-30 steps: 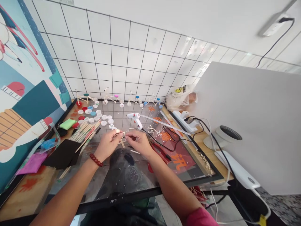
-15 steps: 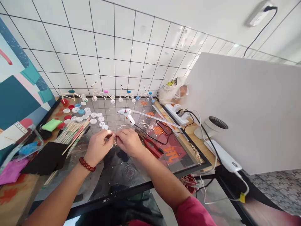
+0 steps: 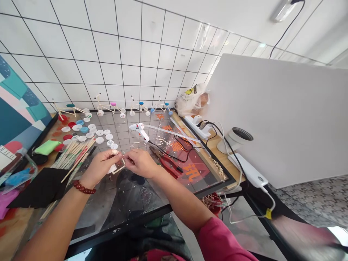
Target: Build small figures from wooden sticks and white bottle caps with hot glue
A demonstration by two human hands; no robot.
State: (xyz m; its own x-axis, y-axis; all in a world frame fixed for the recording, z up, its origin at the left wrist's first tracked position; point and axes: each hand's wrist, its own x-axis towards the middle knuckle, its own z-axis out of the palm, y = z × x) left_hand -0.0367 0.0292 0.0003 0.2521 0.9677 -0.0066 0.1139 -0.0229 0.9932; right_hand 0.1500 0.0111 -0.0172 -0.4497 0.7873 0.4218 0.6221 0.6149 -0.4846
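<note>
Thumb and fingers of my left hand (image 3: 100, 165) are closed on a small frame of thin wooden sticks (image 3: 119, 170). A white round piece (image 3: 112, 168), which looks like a bottle cap, shows below the left fingers. My right hand (image 3: 140, 163) pinches at the upper right end of the stick frame; its fingertips are partly hidden. Beyond the hands a white glue gun (image 3: 141, 131) lies on the glass tabletop. White, red and blue bottle caps (image 3: 99, 140) are spread to the left, near a bundle of wooden sticks (image 3: 72, 154).
Several small stick bicycles (image 3: 104, 108) stand along the tiled wall. Red-handled pliers (image 3: 170, 165) and the glue gun's black cord lie to the right. A power strip (image 3: 198, 127) and a white pipe fitting (image 3: 235, 139) sit further right. Black sheets (image 3: 40, 186) lie at left.
The hands have turned so that the stick frame and the white round piece now show between them. My view has shifted slightly to the right.
</note>
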